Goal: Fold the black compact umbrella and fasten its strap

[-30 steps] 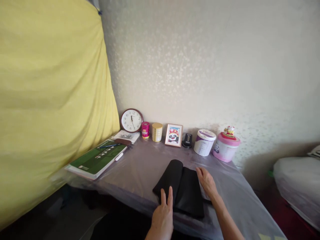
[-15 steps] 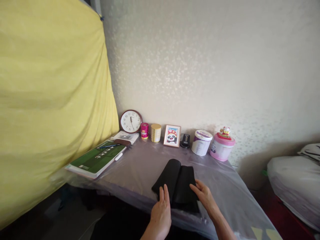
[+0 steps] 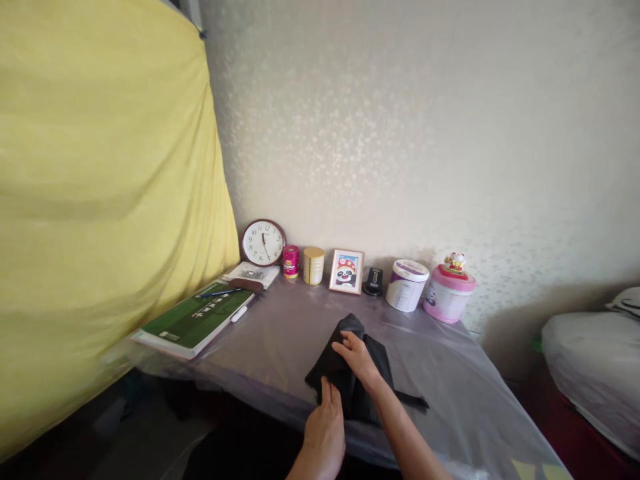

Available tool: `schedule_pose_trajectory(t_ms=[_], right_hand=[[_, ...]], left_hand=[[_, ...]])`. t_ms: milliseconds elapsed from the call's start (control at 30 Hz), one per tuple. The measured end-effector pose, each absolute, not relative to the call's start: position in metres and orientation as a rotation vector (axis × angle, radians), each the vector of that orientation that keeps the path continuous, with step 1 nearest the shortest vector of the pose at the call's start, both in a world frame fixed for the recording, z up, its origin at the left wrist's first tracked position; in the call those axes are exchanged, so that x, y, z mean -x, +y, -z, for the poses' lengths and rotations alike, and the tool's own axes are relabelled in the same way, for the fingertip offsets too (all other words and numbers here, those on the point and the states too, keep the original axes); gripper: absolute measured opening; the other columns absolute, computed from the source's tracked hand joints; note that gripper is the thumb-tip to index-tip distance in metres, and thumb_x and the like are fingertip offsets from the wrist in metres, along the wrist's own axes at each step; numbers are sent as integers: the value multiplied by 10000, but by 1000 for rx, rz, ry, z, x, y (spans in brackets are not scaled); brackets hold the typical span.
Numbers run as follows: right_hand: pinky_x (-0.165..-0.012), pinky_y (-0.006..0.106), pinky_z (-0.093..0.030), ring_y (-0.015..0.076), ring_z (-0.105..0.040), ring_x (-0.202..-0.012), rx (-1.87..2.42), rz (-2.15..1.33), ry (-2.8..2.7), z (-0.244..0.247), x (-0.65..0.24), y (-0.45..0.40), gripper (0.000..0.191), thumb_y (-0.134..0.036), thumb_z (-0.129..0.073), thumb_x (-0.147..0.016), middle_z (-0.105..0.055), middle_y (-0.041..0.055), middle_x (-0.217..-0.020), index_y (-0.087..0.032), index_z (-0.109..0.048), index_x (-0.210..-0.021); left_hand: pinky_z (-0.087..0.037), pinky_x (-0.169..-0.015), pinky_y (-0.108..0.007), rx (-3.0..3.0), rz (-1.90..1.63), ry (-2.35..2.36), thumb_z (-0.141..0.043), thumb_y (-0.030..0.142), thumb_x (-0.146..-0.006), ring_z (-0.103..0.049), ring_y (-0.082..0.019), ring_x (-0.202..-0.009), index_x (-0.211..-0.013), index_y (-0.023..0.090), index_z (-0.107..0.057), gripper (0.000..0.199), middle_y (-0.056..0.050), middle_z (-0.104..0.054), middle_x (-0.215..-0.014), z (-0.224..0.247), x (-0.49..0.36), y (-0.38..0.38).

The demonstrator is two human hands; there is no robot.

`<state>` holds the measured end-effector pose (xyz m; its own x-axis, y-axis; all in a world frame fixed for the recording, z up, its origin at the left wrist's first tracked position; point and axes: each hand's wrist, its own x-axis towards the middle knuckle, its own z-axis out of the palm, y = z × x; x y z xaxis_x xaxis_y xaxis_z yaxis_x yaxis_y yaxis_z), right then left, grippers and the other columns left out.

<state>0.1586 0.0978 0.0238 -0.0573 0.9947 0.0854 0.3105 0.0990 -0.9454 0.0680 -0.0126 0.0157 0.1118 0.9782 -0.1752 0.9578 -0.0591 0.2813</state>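
A piece of folded black cloth [image 3: 325, 367] lies near the front edge of the table, its far end rising to a blunt point and a narrow dark strip sticking out at the right. My right hand [image 3: 359, 360] reaches across its top, fingers curled and closed on the upper fold. Against the near left side of the cloth rests my left hand [image 3: 325, 423], with its fingers stretched out along the fabric; its thumb is hidden.
Plastic film covers the table [image 3: 280, 347]. Left are a green book [image 3: 200, 320], a pen and a white marker [image 3: 239, 314]. Along the wall stand a clock [image 3: 263, 243], cans [image 3: 314, 265], a panda picture frame [image 3: 347, 272], a black object [image 3: 373, 282] and tubs [image 3: 407, 287].
My right hand has moved left and away from me, from the cloth's right edge onto its upper fold. The cloth's right part has shifted, showing a strip. My left hand stays near its place.
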Motion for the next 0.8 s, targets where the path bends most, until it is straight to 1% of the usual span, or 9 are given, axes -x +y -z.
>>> schedule_pose_trajectory(t_ms=[100,267,333,433,500,567,633,700,800], right_hand=[[-776,295,-452,216,-595,-954,1462,-900,-1658,-19,-156,103,412,-317,-624,-673,-654,76,-950,-166,-587,-1054],[-639,250,-420,166,-611,-725,1569,-737,-1903,-21,-154,105,366,-288,-568,-725,-670,25,-727,-138,-566,-1059],[-611,236,-406,151,-604,-682,1529,-726,-1977,-24,-152,102,335,-275,-545,-739,-675,9,-689,-141,-569,-1045],[-621,223,-405,134,-614,-689,1405,-781,-2101,-28,-149,96,253,-264,-491,-774,-696,-8,-705,-181,-595,-989],[-622,217,-407,125,-620,-694,1332,-804,-2173,-30,-147,92,224,-267,-458,-795,-705,-26,-728,-218,-611,-951],[-623,218,-414,124,-623,-696,1286,-805,-2219,-32,-147,89,223,-273,-441,-808,-709,-36,-752,-241,-620,-938],[-644,225,-428,129,-626,-715,1236,-817,-2246,-33,-149,86,239,-283,-429,-820,-711,-34,-779,-249,-624,-955],[-697,237,-439,138,-623,-763,1172,-804,-2268,-36,-152,81,255,-298,-420,-834,-709,-26,-804,-253,-629,-973],[-768,255,-438,150,-600,-826,1053,-726,-2296,-39,-159,70,270,-326,-406,-860,-701,-13,-840,-264,-647,-965]], left_hand=[[-459,-828,-256,-2081,-119,1895,-302,-47,-719,-580,-193,-993,-1342,43,-235,633,-240,-197,-1406,-14,-66,-13],[-442,-861,-275,-2123,-259,1933,-344,102,-814,-526,-209,-1076,-1340,53,-242,538,-217,-246,-1398,-8,-59,-24],[-441,-863,-276,-2134,-313,1964,-330,143,-838,-487,-213,-1123,-1337,80,-261,508,-195,-236,-1408,-9,-55,-30],[-426,-879,-268,-2157,-303,1949,-364,156,-826,-458,-211,-1152,-1323,156,-308,501,-132,-191,-1438,-15,-52,-32],[-413,-894,-276,-2178,-268,1877,-415,151,-795,-480,-205,-1122,-1337,207,-281,560,-99,-151,-1453,-19,-52,-29],[-410,-898,-293,-2187,-253,1805,-455,143,-763,-517,-201,-1066,-1353,236,-239,635,-92,-124,-1459,-20,-54,-23],[-417,-887,-311,-2176,-253,1780,-486,133,-731,-543,-203,-1019,-1359,250,-219,692,-99,-112,-1460,-17,-57,-18],[-430,-866,-314,-2158,-244,1788,-487,108,-710,-561,-203,-985,-1361,251,-213,720,-106,-111,-1458,-13,-59,-14],[-444,-835,-289,-2139,-200,1779,-426,39,-700,-578,-190,-958,-1368,236,-198,733,-117,-125,-1456,-9,-61,-11]])
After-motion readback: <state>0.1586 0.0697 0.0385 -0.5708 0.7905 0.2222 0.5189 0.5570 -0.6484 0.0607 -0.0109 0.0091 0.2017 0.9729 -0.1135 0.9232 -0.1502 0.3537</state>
